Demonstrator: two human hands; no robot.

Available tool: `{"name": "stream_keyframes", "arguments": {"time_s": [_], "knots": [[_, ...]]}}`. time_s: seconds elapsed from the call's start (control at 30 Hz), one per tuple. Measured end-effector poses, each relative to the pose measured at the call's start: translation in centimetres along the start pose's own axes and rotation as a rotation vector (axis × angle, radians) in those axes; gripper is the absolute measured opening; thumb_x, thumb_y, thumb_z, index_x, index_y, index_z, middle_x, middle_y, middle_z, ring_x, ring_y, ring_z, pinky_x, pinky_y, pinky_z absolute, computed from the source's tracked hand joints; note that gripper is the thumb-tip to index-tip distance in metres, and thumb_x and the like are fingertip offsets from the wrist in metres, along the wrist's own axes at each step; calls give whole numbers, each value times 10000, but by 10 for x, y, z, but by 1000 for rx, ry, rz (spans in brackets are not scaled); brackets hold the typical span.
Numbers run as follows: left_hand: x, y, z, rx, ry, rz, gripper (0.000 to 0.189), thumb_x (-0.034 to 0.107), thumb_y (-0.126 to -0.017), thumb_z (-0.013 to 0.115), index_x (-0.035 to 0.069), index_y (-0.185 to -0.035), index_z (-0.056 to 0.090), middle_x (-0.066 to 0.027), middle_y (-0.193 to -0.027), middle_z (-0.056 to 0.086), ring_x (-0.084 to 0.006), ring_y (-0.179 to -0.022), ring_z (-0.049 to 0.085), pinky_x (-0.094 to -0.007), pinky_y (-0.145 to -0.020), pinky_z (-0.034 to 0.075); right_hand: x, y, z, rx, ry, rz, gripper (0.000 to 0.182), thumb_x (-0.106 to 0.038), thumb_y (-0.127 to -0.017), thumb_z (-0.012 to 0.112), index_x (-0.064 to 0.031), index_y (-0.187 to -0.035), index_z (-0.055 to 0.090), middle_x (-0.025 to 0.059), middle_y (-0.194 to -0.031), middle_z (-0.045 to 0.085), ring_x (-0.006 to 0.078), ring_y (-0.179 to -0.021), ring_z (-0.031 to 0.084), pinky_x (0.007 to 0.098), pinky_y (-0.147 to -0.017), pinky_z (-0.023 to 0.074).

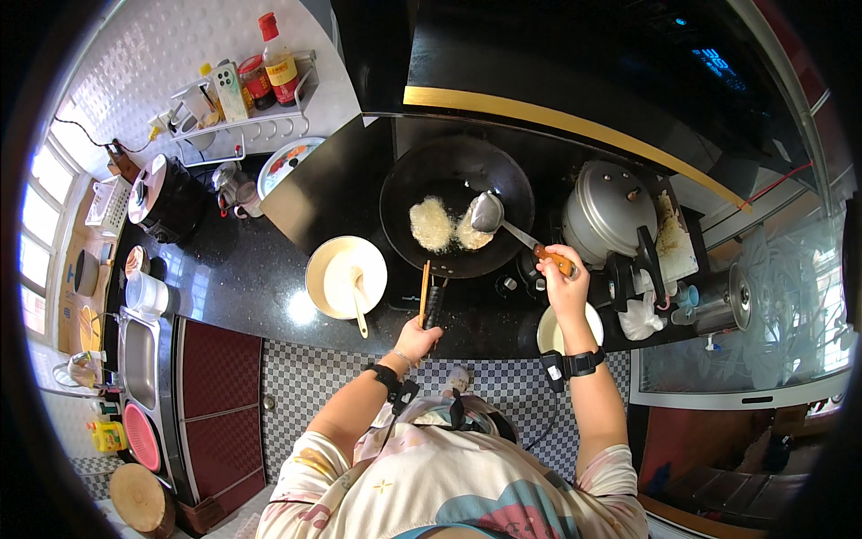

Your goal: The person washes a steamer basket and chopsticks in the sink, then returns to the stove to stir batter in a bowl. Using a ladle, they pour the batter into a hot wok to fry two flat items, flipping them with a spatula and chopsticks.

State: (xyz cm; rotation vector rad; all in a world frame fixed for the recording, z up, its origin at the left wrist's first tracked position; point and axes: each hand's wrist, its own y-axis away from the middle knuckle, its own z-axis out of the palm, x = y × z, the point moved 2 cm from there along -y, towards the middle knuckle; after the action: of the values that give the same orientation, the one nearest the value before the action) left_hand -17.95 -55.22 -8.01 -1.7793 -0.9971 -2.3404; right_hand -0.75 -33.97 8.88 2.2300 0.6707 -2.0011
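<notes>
My right hand [567,279] grips the wooden handle of a metal ladle [487,213]. The ladle's bowl is in the black wok [411,168], over the right one of two pale frying pieces of batter [431,224], and partly covers it. My left hand [416,339] holds a pair of wooden chopsticks [424,293], tips pointing at the wok's near rim, beside the wok's black handle [436,306]. Whether the left hand also touches that handle, I cannot tell. To the left stands a cream bowl of pale batter [337,252] with a spoon [361,303] in it.
A pressure cooker [606,215] stands right of the wok. Beneath my right forearm is another pale bowl [592,323]. A range hood [539,60] overhangs the stove. To the left are a metal panel [323,185], a black cooker [165,202], a sink [139,357] and a bottle shelf [249,121].
</notes>
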Motion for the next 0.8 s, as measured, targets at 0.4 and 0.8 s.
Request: {"name": "stream_keyframes", "arguments": {"time_s": [0.4, 0.8], "knots": [[1, 0, 1, -2, -28, -4, 93, 46, -780, 629, 43, -791, 537, -25, -632, 572, -126, -532, 542, -269, -517, 443, 0, 0, -2, 3, -3, -2, 148, -11, -844, 590, 5, -987, 623, 68, -875, 661, 131, -777, 660, 240, -709, 516], [-3, -1, 5, -8, -51, 13, 80, 62, -783, 615, 44, -788, 537, -22, -634, 572, -121, -533, 539, -268, -512, 441, -1, -1, -3, 11, -1, -6, 145, 1, -852, 589, 3, -992, 623, 67, -884, 663, 129, -771, 660, 240, -707, 518]]}}
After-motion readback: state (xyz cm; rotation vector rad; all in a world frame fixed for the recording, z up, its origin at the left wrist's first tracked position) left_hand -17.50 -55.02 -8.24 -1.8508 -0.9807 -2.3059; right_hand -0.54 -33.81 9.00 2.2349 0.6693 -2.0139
